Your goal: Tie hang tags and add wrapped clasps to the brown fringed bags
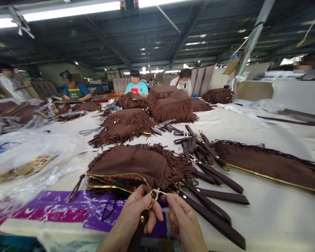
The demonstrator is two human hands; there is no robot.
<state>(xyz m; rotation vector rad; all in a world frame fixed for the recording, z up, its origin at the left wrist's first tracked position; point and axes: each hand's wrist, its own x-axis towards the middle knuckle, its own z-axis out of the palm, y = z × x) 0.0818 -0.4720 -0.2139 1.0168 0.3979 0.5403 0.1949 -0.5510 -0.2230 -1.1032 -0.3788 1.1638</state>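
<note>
My left hand (132, 218) is closed round a dark brown strap (137, 234) and pinches its small metal ring (154, 194). My right hand (185, 224) is pinched on the same ring from the right side. Just beyond the hands lies a brown suede fringed bag (136, 162) with a gold zipper edge (115, 175), its mouth open toward me. The ring sits at the corner of that bag.
Loose brown straps (212, 182) lie right of the bag, with another fringed bag (273, 162) farther right. Stacks of fringed bags (170, 103) stand mid-table. Clear plastic bags (28, 157) lie left, a purple sheet (55, 206) in front. Several people work at the far end.
</note>
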